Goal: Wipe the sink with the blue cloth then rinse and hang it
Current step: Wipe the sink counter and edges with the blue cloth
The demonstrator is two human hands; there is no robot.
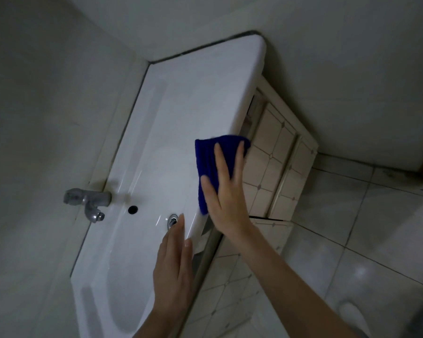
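Wiping step: tap [87, 200] at left, my left hand [174, 272] flat, holding nothing, by the sink [181, 106] rim; blue cloth [205, 154] on the front edge under my right hand [226, 198], fingers straight, pressing. Next, probably: sweep onward, then rinse.

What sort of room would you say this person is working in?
Most likely a bathroom: a white ceramic sink fitted into a wall corner, a metal tap at its back edge, and a tiled floor beneath.

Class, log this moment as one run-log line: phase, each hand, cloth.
phase: wiping | right hand: presses blue cloth on sink front rim | left hand: open, near rim
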